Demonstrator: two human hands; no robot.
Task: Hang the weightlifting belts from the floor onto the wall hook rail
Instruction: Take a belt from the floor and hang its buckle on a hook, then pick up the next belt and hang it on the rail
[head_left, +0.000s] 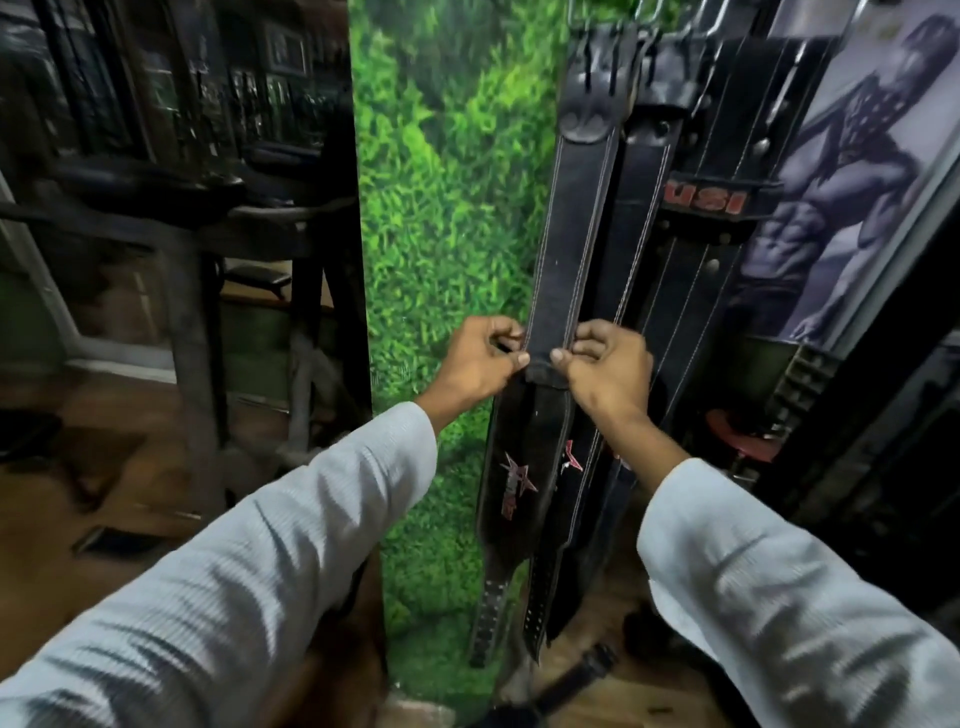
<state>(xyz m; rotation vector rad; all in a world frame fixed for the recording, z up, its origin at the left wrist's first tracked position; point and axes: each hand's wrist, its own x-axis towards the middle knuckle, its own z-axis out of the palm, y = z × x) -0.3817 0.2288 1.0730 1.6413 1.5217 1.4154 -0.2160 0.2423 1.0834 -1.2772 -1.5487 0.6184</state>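
A long black leather weightlifting belt (571, 234) with white stitching hangs straight down the wall from the metal hook rail (644, 13) at the top. My left hand (478, 364) pinches its left edge and my right hand (605, 364) pinches its right edge, both at mid-height. Behind it hang more black belts: one with red star logos (511, 488) lower down, another (641, 208) just to the right, and one with a red label (706, 200). Part of a black strap (576, 675) lies on the floor below.
The belts hang against a green grass-print wall panel (441, 208). A mirror (171, 156) fills the left, reflecting gym benches. A bodybuilder poster (852, 182) is on the right, with a red-seated stool (743, 436) below it. The floor (639, 686) is wooden.
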